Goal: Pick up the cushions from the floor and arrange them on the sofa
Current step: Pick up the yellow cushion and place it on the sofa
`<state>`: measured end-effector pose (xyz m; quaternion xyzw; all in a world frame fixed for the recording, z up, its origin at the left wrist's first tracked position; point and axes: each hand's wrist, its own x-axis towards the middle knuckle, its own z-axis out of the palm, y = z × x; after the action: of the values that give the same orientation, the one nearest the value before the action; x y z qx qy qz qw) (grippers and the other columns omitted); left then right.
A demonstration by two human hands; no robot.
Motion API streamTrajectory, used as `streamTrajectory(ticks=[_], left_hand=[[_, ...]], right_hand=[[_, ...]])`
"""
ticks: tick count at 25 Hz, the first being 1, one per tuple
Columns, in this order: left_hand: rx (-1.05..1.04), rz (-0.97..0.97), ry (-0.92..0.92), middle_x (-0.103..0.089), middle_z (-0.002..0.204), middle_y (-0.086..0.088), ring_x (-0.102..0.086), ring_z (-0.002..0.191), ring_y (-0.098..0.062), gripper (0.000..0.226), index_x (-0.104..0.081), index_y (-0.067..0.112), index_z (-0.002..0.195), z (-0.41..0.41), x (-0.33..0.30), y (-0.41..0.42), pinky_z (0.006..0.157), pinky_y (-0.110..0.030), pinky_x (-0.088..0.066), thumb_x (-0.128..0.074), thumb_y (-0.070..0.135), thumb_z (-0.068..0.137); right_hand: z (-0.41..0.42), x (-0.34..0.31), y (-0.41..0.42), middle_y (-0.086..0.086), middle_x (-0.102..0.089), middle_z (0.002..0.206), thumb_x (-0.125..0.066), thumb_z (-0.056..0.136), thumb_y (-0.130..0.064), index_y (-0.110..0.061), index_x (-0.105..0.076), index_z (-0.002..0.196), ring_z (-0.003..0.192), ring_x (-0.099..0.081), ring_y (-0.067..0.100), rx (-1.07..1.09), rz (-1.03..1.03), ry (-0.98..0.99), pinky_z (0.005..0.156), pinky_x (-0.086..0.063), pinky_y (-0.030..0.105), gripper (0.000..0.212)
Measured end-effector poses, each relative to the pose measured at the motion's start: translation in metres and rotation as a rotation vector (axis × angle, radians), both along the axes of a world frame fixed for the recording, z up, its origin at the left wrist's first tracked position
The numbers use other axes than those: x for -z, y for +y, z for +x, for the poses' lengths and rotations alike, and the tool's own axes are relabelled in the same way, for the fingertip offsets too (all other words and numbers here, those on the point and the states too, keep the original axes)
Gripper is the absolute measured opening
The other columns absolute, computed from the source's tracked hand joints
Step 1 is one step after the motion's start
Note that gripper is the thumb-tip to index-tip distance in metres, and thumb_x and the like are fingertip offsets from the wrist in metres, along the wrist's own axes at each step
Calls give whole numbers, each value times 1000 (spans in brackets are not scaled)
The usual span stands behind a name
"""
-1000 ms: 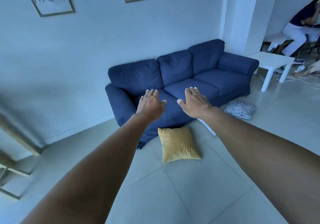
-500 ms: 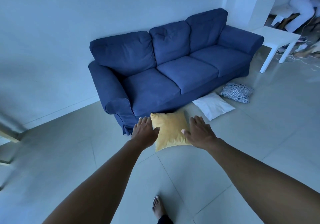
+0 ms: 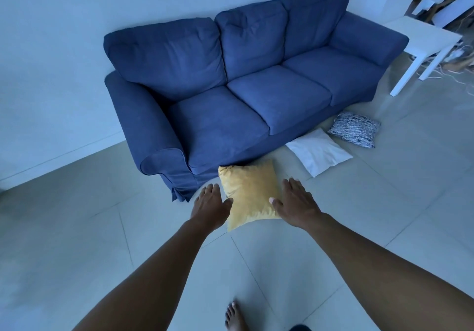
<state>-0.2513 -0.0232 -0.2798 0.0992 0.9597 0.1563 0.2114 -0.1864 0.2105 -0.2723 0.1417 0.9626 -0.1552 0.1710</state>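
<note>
Yellow cushion [image 3: 250,196] on floor tiles [image 3: 77,228] at blue sofa [image 3: 230,95] front, between both hands

left hand [image 3: 209,202], right hand [image 3: 297,202] flat, fingers spread, gripping nothing; white cushion [image 3: 318,151], patterned cushion [image 3: 355,129] on floor beyond; no writing legible

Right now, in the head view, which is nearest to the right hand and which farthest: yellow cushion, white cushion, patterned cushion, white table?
1. yellow cushion, beside the right hand
2. white cushion, on the floor
3. patterned cushion, beyond it
4. white table, far right

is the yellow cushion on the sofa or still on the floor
On the floor: the square yellow cushion lies flat on the tiles in front of the blue fabric sofa, whose seats hold no cushions.
</note>
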Motion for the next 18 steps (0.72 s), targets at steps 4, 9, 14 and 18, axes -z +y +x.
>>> streamTrajectory(ticks=[4,9,14,18], left_hand=[[-31,-18,-37,-29,172,-16,-26,160,-32,74,-29,3,163,-44,12,6,127,-47,-29,-43,48,107],[-74,16,-80,-34,170,-14,-32,157,-31,69,-30,3,161,-110,21,41,123,-43,-32,-43,45,108],[-188,7,-152,-43,163,-15,-41,151,-32,62,-39,2,155,-187,65,73,117,-42,-37,-45,42,108],[-299,41,-270,-38,168,-15,-36,155,-30,67,-33,2,161,-228,125,101,122,-41,-31,-47,41,108]], right_hand=[[-44,7,14,18,-23,168,-44,103,-51,-6,-29,153,155,-22,33,24,-23,-10,116,-33,52,69],[-127,41,53,16,-36,159,-47,100,-51,-6,-36,145,146,-34,33,32,-73,-28,111,-39,51,64],[-215,86,82,15,-27,165,-46,102,-51,-5,-24,157,154,-24,34,10,-154,-140,117,-34,50,75],[-258,142,108,15,-22,168,-48,102,-51,-4,-21,159,157,-18,32,3,-153,-236,119,-31,49,78]])
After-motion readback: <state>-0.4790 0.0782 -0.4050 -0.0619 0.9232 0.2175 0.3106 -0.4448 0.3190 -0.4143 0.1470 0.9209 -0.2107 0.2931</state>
